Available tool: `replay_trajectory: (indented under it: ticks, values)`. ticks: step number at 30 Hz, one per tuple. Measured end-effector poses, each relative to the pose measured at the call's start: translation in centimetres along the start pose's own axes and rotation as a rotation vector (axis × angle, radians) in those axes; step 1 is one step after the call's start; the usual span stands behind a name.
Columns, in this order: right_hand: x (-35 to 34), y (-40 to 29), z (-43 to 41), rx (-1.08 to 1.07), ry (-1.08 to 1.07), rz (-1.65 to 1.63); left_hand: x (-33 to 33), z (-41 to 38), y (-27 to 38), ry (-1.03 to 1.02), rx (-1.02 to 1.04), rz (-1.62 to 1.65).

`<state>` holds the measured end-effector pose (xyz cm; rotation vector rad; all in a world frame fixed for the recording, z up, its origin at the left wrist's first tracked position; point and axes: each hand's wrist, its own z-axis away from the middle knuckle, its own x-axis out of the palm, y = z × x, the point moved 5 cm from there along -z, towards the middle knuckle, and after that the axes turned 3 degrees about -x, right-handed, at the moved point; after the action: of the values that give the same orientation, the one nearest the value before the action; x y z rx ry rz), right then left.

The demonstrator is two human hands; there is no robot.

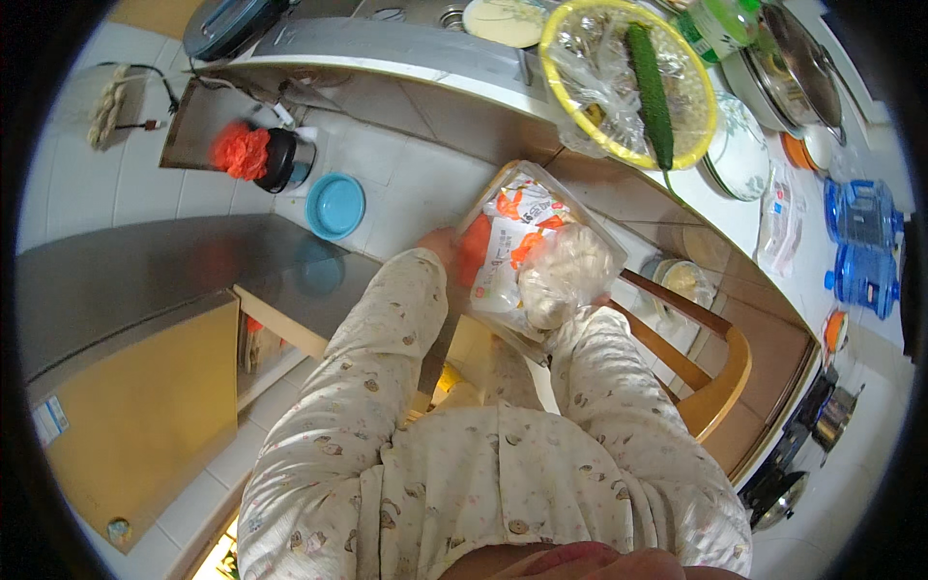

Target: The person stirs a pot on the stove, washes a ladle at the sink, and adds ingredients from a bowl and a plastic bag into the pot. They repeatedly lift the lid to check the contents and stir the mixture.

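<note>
A clear plastic bin [547, 170] is held in front of me, tilted, between both hands. White and orange printed food packets [500, 261] lie in it beside a knotted plastic bag of pale round items [569, 272], whose kind I cannot make out. My left hand [441, 245] grips the bin's left side, mostly hidden by the sleeve and the bin wall. At the lower right side is my right hand [600, 301], of which only a little shows past the cuff.
A wooden chair [725, 370] stands close at the right. Ahead, the counter holds a yellow basket [547, 69] with a cucumber [652, 94], and plates [739, 148]. A blue plastic basin [335, 206] sits at the left, above an open cabinet door [145, 413].
</note>
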<state>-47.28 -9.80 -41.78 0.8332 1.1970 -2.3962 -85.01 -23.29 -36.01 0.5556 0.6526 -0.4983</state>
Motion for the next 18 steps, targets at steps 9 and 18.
replay_trajectory:
  ticks: [9, 18]
  values:
    - [5.0, 0.6, 4.6, 0.421, -0.54, -0.561, 1.7, -3.2, 1.2, 0.07, 0.029, -0.195]
    - [2.6, -3.9, 9.2, 0.338, -0.723, -0.6, -7.2, 6.2, 4.6, 0.054, 0.153, -0.042]
